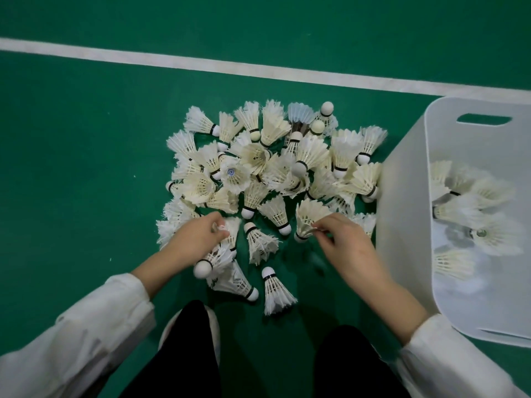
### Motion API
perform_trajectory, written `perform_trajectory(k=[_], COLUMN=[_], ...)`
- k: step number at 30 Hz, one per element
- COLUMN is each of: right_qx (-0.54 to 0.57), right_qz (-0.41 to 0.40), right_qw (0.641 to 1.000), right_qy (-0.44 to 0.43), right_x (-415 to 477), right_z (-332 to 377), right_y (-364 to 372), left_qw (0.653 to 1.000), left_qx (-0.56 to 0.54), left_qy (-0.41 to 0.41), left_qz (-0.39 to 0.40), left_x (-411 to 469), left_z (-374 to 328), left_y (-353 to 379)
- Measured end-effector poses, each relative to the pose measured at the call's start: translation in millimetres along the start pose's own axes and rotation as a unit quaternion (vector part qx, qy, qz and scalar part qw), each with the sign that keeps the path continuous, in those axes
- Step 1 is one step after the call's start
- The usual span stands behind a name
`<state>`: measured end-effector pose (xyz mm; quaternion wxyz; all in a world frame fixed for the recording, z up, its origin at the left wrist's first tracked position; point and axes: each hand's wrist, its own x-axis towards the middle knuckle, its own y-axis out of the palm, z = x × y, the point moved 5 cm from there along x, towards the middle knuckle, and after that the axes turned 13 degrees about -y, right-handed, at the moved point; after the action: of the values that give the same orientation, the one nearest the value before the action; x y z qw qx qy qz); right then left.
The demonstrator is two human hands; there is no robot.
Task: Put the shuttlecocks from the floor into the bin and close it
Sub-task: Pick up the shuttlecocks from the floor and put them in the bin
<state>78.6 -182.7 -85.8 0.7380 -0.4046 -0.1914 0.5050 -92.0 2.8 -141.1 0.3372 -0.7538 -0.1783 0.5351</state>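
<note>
— Crouching by the shuttlecocks [267,168] heaped on the floor [86,168], see? Left hand [198,237] clutches several; right hand [344,239] pinches one's feathers.

— Light, brittle things. Better held by the cork, I'd say. The bin [402,225] stands open just beside.

A green court floor [86,168] fills the view, matte and slightly scuffed. It is crossed by a white painted line [201,64], which runs from the left edge toward the right and slopes gently downward. At the bottom, two knees in black trousers [189,354] are seen, with a pale shoe [214,320] partly hidden beneath the left one. White sleeves [86,334] are seen at both lower corners.
</note>
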Motion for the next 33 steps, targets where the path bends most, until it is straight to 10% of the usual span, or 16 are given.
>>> perform_trajectory(k=[15, 25, 33], right_qx=[0.063, -0.034, 0.001], right_qz=[-0.251, 0.020, 0.049], right_qw=[0.960, 0.979, 0.977], right_qy=[0.105, 0.202, 0.208], right_x=[-49, -49, -25], right_z=[-30, -148, -157], right_y=[-186, -122, -91], left_qw=[0.919, 0.900, 0.906], left_qx=[0.131, 0.130, 0.121], left_qy=[0.345, 0.403, 0.396], left_qz=[-0.138, -0.103, -0.090], left_x=[-134, -141, -139], left_z=[-208, -282, -274], left_y=[-71, -35, -26])
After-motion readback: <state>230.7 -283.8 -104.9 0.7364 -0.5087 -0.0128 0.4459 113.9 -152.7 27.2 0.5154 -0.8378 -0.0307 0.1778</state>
